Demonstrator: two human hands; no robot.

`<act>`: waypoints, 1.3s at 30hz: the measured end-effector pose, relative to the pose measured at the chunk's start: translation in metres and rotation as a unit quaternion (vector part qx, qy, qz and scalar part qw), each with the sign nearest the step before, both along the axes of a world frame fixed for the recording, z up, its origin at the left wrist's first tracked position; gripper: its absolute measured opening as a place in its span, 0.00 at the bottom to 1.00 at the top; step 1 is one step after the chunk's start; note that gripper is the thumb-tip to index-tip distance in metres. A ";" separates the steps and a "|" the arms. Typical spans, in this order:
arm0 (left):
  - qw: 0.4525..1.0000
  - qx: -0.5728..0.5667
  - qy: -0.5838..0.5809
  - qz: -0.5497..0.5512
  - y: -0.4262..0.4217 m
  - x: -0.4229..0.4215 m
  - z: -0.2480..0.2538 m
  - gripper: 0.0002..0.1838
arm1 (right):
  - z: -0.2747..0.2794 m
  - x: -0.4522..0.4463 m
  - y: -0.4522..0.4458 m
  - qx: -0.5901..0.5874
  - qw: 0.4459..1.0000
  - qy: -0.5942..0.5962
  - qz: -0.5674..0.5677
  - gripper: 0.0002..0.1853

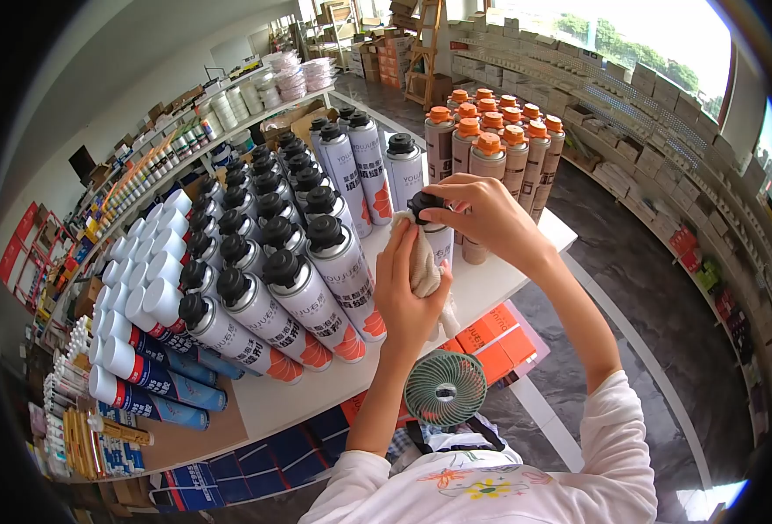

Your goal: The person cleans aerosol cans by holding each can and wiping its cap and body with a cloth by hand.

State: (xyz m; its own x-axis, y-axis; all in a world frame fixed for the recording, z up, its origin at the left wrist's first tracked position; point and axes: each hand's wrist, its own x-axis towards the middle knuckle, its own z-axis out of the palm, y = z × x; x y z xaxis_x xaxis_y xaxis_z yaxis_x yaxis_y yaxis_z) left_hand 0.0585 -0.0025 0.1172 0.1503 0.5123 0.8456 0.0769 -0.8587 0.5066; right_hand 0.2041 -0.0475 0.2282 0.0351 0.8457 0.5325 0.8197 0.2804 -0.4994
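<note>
A white can with a black cap (439, 242) stands at the near edge of the white table, between my two hands. My left hand (410, 284) presses a pale cloth (424, 264) against the upper side of this can. The fingers of my right hand (482, 214) are closed on its black cap (425, 204) from above. Just behind stands another white can (405, 170) with a black top. Rows of similar white cans with black caps (344, 271) fill the table to the left, and brown cans with orange caps (488, 155) are grouped behind my right hand.
Blue cans with white caps (163, 375) stand at the table's left end. A green round fan (445, 389) hangs before my chest, near orange boxes (495, 336) below the table (490, 284). Stocked shelves (665, 188) line the right wall; a wooden ladder (425, 52) stands behind.
</note>
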 end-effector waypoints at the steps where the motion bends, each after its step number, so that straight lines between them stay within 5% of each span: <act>1: 1.000 0.001 -0.001 -0.006 0.002 -0.001 0.001 0.32 | -0.005 -0.001 0.002 0.032 0.999 -0.007 0.003 0.16; 7: 0.997 -0.052 0.052 -0.039 0.026 -0.010 0.019 0.29 | -0.016 0.003 0.008 0.090 0.992 -0.091 -0.002 0.17; 15: 0.998 0.015 0.063 0.002 -0.005 -0.004 0.013 0.29 | -0.019 0.020 0.015 0.072 0.995 -0.052 0.041 0.18; 25: 0.995 -0.049 0.061 0.068 -0.001 0.008 0.022 0.30 | -0.029 0.021 0.015 0.088 0.994 -0.052 0.042 0.20; 29: 0.997 -0.054 0.045 0.015 0.021 0.006 0.020 0.31 | -0.026 0.020 0.017 0.108 0.991 -0.079 0.026 0.19; 35: 1.000 -0.007 0.006 0.002 0.016 0.005 0.018 0.21 | -0.033 0.024 0.022 0.141 0.988 -0.059 0.033 0.18; 39: 0.991 -0.100 -0.092 -0.016 0.025 0.005 0.036 0.11 | -0.034 0.025 0.022 0.144 0.987 -0.051 0.041 0.18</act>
